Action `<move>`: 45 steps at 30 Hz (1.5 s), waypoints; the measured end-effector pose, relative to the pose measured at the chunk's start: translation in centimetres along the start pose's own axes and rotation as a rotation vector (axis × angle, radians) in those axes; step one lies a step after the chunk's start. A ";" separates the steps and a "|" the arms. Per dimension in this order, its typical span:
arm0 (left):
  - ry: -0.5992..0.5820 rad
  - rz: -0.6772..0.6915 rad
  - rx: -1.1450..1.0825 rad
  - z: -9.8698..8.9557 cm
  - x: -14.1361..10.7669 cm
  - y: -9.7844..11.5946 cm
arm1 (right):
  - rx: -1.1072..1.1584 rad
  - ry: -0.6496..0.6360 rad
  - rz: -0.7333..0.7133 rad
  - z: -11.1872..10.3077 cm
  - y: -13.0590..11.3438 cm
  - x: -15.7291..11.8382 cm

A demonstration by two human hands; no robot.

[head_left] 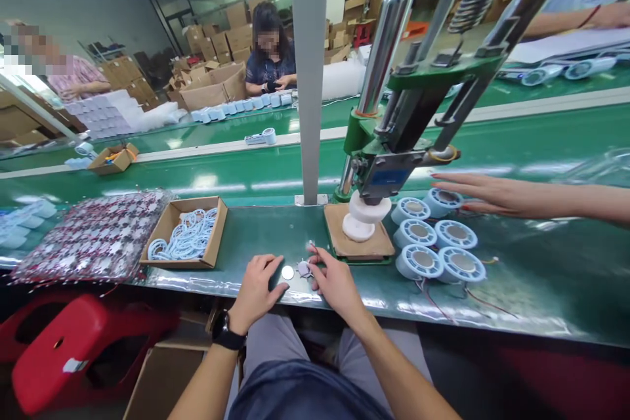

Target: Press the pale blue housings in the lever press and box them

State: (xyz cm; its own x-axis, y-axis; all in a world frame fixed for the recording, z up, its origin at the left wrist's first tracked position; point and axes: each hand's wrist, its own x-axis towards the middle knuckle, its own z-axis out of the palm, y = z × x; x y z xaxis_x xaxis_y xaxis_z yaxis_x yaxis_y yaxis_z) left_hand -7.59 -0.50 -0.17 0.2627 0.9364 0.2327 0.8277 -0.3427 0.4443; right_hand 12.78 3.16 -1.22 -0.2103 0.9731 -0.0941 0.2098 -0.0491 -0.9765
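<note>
My left hand point(258, 289), below a black watch, rests on the green bench with thumb and forefinger apart, beside a round silver disc point(287, 272). Nothing shows between its fingers. My right hand point(337, 281) has its fingers bent at a small grey part with wires point(304, 269), just right of the disc. Thumb and forefinger look closed on this part. Beyond my right hand, a white round fixture point(358, 226) stands on a brown pad point(339, 218) under the press point(388, 174). Several light blue round housings point(418, 261) with silver centres sit right of the press.
A cardboard box point(221, 230) of light blue rings and a pile of wired parts point(98, 233) lie left. Another person's hand point(492, 193) reaches over the housings from the right. A grey post point(310, 111) rises behind the bench. Other people sit across the conveyor.
</note>
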 end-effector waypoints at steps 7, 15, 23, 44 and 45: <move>-0.043 -0.024 -0.050 0.2 0.9 0.6 | -0.275 0.222 -0.150 -2.1 1.2 -1.3; 0.052 -0.219 -0.649 -0.8 0.1 2.1 | -0.754 -0.047 -0.411 -2.4 0.3 -2.0; 0.069 -0.203 -0.737 -1.7 -0.3 3.2 | -0.832 -0.151 -0.299 -1.8 -0.6 -0.7; -0.023 0.095 0.037 1.5 1.7 2.8 | -0.663 -0.021 -0.339 -0.2 1.4 -1.3; -0.040 0.080 0.036 1.5 1.7 2.8 | -0.665 -0.022 -0.337 -0.2 1.4 -1.4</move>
State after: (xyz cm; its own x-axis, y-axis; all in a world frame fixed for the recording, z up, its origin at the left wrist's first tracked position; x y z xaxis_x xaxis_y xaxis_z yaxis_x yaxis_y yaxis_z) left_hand -4.09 0.21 0.15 0.3482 0.9085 0.2309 0.8204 -0.4145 0.3938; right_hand 13.51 1.81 -2.39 -0.3829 0.9062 0.1792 0.6626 0.4046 -0.6303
